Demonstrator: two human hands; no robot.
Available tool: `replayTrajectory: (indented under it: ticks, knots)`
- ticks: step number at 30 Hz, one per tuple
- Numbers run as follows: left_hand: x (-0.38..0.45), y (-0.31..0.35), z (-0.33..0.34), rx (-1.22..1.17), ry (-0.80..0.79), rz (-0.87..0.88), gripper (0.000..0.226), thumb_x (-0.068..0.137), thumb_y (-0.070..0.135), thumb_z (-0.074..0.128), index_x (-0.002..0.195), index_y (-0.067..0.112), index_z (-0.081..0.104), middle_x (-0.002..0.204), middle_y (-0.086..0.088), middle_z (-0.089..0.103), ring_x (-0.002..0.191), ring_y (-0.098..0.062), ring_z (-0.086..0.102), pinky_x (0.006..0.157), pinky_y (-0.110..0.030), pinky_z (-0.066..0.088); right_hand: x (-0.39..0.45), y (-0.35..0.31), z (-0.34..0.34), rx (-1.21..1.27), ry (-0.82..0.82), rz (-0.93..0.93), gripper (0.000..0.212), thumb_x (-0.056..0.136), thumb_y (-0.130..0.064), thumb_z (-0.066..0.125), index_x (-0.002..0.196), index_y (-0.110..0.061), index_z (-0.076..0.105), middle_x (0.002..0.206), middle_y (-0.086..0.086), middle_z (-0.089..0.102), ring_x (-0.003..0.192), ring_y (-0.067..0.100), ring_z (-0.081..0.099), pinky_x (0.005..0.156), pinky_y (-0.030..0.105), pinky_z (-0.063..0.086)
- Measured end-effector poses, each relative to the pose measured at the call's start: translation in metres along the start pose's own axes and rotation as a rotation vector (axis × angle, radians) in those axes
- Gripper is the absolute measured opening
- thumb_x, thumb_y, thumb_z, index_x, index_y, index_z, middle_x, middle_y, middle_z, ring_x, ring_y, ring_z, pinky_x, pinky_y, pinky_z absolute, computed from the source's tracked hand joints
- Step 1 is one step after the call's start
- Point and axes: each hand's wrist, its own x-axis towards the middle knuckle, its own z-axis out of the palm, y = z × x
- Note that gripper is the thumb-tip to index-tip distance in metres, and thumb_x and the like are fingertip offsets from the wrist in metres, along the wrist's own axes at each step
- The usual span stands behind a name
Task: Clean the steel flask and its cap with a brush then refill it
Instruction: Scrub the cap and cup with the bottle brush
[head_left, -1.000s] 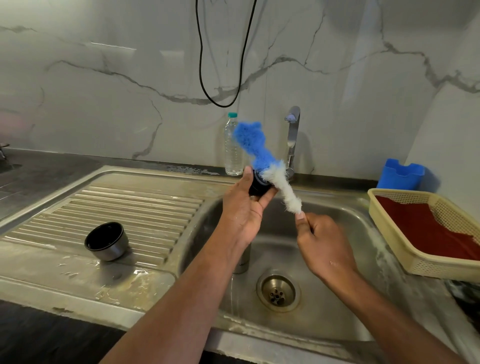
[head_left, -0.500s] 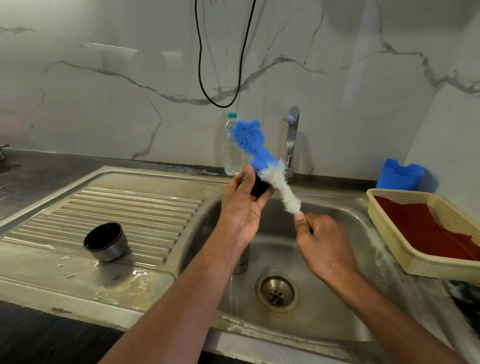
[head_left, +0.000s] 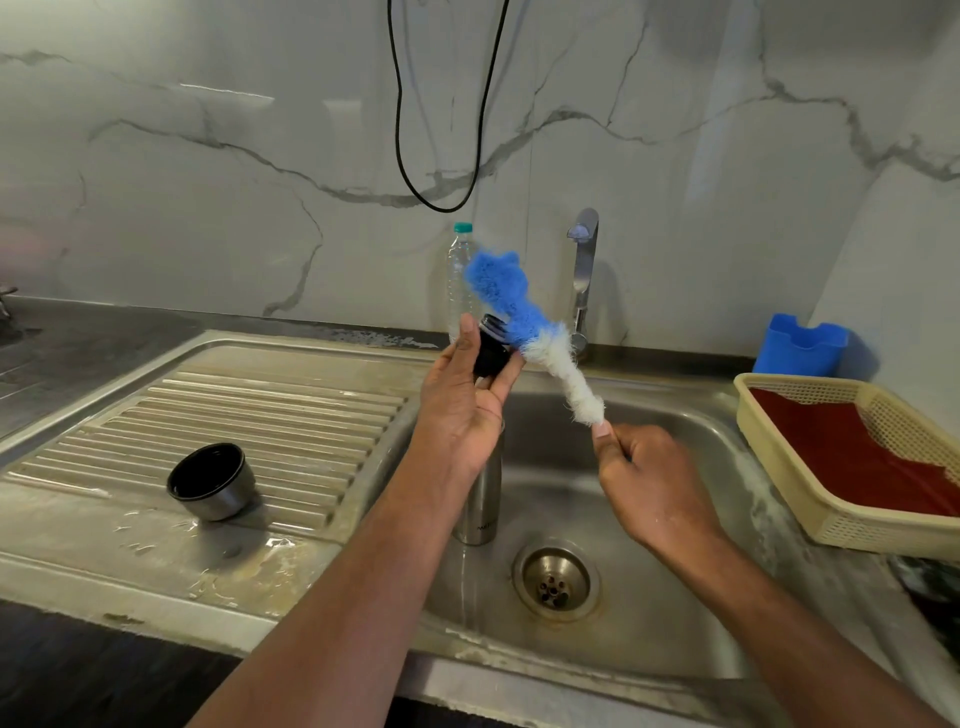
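My left hand (head_left: 460, 400) holds a small black stopper cap (head_left: 491, 351) between thumb and fingers above the sink basin (head_left: 649, 519). My right hand (head_left: 647, 480) grips the handle of a bottle brush (head_left: 524, 327), whose blue and white bristles lie against the cap. The steel flask (head_left: 480, 499) stands upright in the basin, mostly hidden behind my left forearm. A steel cup lid (head_left: 210, 480) with a black inside rests mouth-up on the ribbed drainboard (head_left: 270, 415).
A tap (head_left: 584, 275) rises behind the basin, with a clear plastic bottle (head_left: 458, 275) to its left. A cream basket (head_left: 852, 457) holding a red cloth sits at the right, a blue holder (head_left: 800, 345) behind it. A black cable (head_left: 441, 130) hangs down the marble wall.
My left hand has turned the cap so its threaded end shows more. The brush has slid slightly along the cap. The flask and cup lid have not moved.
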Motion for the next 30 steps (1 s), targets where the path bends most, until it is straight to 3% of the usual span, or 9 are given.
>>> replayTrajectory:
  ticks: [6, 11, 15, 19, 23, 26, 30]
  knots:
    - [-0.0028, 0.0012, 0.0018, 0.069, 0.008, 0.013, 0.079, 0.077, 0.021, 0.078, 0.146, -0.006, 0.051, 0.122, -0.021, 0.075, 0.110, -0.031, 0.076, 0.077, -0.041, 0.066, -0.0024, -0.0018, 0.0014, -0.014, -0.019, -0.055, 0.054, 0.108, -0.038, 0.047, 0.057, -0.018, 0.046, 0.049, -0.005, 0.045, 0.048, 0.014, 0.042, 0.052, 0.033, 0.035]
    - [0.0000, 0.0006, -0.0011, 0.104, 0.010, 0.000, 0.067, 0.088, 0.018, 0.076, 0.146, -0.006, 0.050, 0.122, -0.020, 0.075, 0.111, -0.030, 0.076, 0.076, -0.040, 0.066, -0.0011, -0.0006, 0.0001, -0.006, 0.008, -0.045, 0.056, 0.107, -0.037, 0.049, 0.055, -0.018, 0.044, 0.046, -0.006, 0.041, 0.045, 0.012, 0.038, 0.051, 0.032, 0.031]
    - [0.0004, 0.0023, 0.0005, 0.119, -0.020, -0.021, 0.059, 0.078, 0.021, 0.078, 0.129, 0.003, 0.056, 0.129, -0.025, 0.070, 0.116, -0.034, 0.073, 0.083, -0.044, 0.066, 0.0002, -0.0008, -0.0020, 0.052, 0.011, 0.004, 0.056, 0.109, -0.034, 0.049, 0.055, -0.020, 0.043, 0.045, -0.008, 0.041, 0.046, 0.013, 0.039, 0.051, 0.031, 0.031]
    - [0.0007, 0.0000, -0.0007, 0.121, -0.006, -0.015, 0.071, 0.083, 0.020, 0.077, 0.144, -0.006, 0.052, 0.128, -0.023, 0.072, 0.115, -0.032, 0.074, 0.080, -0.041, 0.065, -0.0008, -0.0033, 0.0005, -0.014, 0.004, -0.038, 0.054, 0.108, -0.037, 0.047, 0.057, -0.019, 0.046, 0.049, -0.005, 0.046, 0.049, 0.016, 0.044, 0.053, 0.034, 0.035]
    - [-0.0016, -0.0040, 0.0021, 0.072, 0.006, -0.033, 0.059, 0.077, 0.023, 0.078, 0.128, -0.003, 0.064, 0.124, -0.020, 0.075, 0.113, -0.030, 0.075, 0.084, -0.042, 0.066, -0.0014, -0.0027, 0.0026, -0.028, 0.007, -0.027, 0.056, 0.107, -0.039, 0.047, 0.057, -0.016, 0.046, 0.046, -0.005, 0.044, 0.047, 0.016, 0.043, 0.050, 0.032, 0.032]
    - [-0.0013, -0.0059, 0.0048, 0.010, 0.015, -0.060, 0.045, 0.092, 0.027, 0.071, 0.125, -0.002, 0.062, 0.124, -0.022, 0.074, 0.119, -0.033, 0.072, 0.092, -0.048, 0.063, -0.0002, -0.0020, 0.0008, -0.035, 0.006, 0.015, 0.055, 0.108, -0.039, 0.047, 0.059, -0.016, 0.049, 0.049, -0.004, 0.047, 0.049, 0.018, 0.046, 0.051, 0.032, 0.034]
    - [0.0023, -0.0071, 0.0042, 0.026, -0.022, -0.081, 0.044, 0.106, 0.035, 0.055, 0.135, 0.003, 0.061, 0.120, -0.016, 0.075, 0.107, -0.029, 0.074, 0.085, -0.041, 0.065, -0.0050, -0.0067, 0.0052, -0.042, -0.005, -0.036, 0.054, 0.107, -0.040, 0.048, 0.058, -0.018, 0.048, 0.051, -0.004, 0.049, 0.052, 0.018, 0.049, 0.053, 0.032, 0.036]
